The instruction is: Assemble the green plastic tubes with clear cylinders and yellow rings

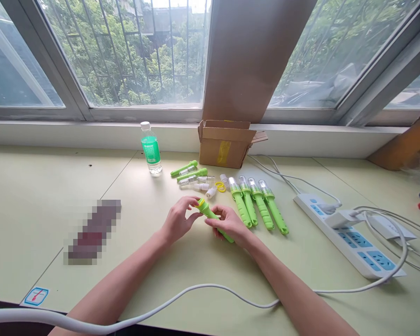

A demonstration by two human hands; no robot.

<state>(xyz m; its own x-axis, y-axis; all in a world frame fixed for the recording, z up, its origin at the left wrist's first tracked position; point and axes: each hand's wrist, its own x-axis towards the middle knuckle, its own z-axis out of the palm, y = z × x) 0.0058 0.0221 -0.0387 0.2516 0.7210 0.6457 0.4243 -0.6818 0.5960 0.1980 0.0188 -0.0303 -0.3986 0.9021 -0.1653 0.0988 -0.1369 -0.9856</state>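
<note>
My right hand (228, 224) is wrapped round a green light-stick handle (210, 213), which lies at a slant over the table. At its upper end sits a yellow ring (200, 203), pinched between the fingers of my left hand (182, 217). No clear cap shows on this handle. To the right lie several green light sticks with clear caps (260, 204), side by side. Beyond my hands are loose green handles (192, 175), clear caps (188, 181), a white cylindrical part (211, 192) and loose yellow rings (220, 187).
A water bottle (150, 149) and an open cardboard box (224, 144) stand at the back by the window. On the right lies a power strip (350, 238) with plugs and cables. A white cable (196, 287) crosses the front. A blurred flat item (94, 231) lies left.
</note>
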